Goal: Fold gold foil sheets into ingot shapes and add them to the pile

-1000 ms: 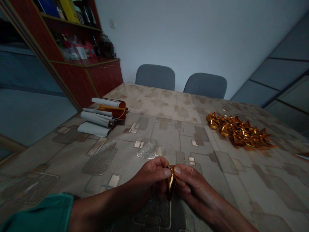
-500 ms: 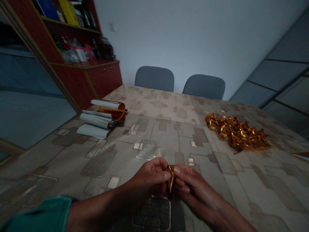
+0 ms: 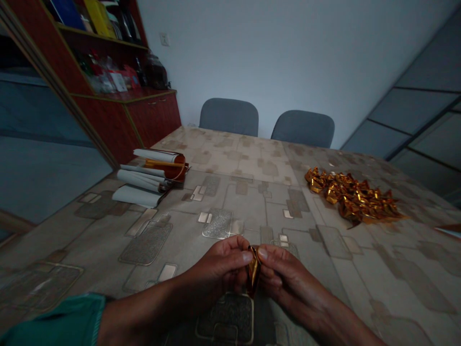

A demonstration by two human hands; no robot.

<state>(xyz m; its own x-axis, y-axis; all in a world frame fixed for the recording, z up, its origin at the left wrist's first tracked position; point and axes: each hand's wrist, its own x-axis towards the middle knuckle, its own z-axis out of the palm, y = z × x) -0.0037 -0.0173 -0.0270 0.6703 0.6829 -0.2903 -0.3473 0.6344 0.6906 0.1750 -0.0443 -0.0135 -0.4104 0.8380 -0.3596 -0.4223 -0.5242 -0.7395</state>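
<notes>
A small folded piece of shiny gold foil paper is held upright between my two hands, just above the near part of the table. My left hand pinches its upper left edge between thumb and fingers. On the other side, my right hand grips the upper right edge with thumb and forefinger. The lower fingers of both hands are curled and partly hidden. Several folded gold foil pieces lie in a cluster on the table at the right.
Curled sheets with pale backs and gold faces lie at the table's left. Two grey chairs stand behind the patterned table. A red cabinet is at the back left. Another sheet shows at the right edge.
The foil piece has turned slightly between my fingers, showing more of its gold face. Both hands keep their grip, and the view has shifted slightly.
</notes>
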